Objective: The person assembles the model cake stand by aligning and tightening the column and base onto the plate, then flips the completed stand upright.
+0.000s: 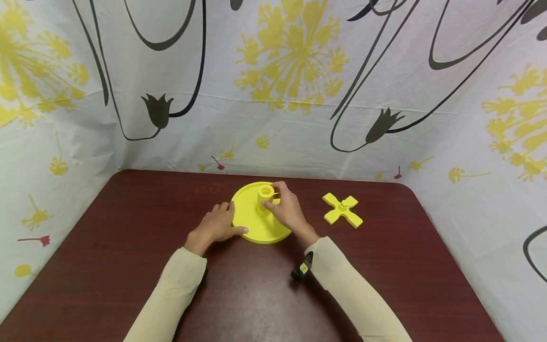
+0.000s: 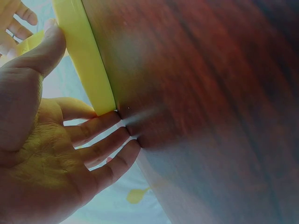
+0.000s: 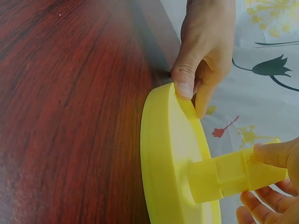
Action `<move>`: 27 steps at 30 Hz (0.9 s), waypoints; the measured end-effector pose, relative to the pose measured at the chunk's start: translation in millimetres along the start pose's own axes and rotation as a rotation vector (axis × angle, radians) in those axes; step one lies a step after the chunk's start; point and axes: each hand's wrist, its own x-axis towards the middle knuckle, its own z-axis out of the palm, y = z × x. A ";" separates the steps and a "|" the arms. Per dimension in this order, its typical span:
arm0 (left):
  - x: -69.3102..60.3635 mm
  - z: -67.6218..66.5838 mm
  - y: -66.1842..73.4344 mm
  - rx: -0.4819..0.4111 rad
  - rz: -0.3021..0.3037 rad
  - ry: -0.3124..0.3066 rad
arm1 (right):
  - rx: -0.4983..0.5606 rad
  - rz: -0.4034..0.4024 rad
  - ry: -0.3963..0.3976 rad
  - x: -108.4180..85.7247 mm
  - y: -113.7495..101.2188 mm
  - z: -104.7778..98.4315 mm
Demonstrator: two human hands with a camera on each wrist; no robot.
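Table (image 1: 239,294): round base (image 1: 252,230) lies flat toward twelve o'clock.
Left hand (image 1: 217,223): grips round base at nine o'clock, fingers spread; should brace firmly.
Right hand (image 1: 291,209): clamps post (image 1: 263,199) at three o'clock.
Cross piece (image 1: 343,207): round base's three o'clock.
Post: upright; best kept plumb.

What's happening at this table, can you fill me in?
Someone is handling yellow parts. Their left grip holds the edge of a round base, while their right grip is on the upright post standing on it. The base rests on the dark red table. A cross-shaped piece lies apart, to the right, with neither hand on it.
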 end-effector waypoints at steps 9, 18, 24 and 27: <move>0.0 0.6 0.1 -0.008 0.003 -0.005 | -0.004 -0.033 -0.060 -0.3 -0.7 -3.1; -1.0 0.5 -0.3 -0.014 0.006 -0.002 | -0.021 -0.051 -0.070 -2.0 -2.2 -4.2; -0.3 0.5 -0.5 -0.017 0.003 0.004 | -0.027 -0.045 -0.034 -2.3 -2.2 -2.0; 0.4 0.4 -0.7 -0.017 0.002 0.006 | -0.034 -0.032 -0.014 -2.0 -2.5 -0.8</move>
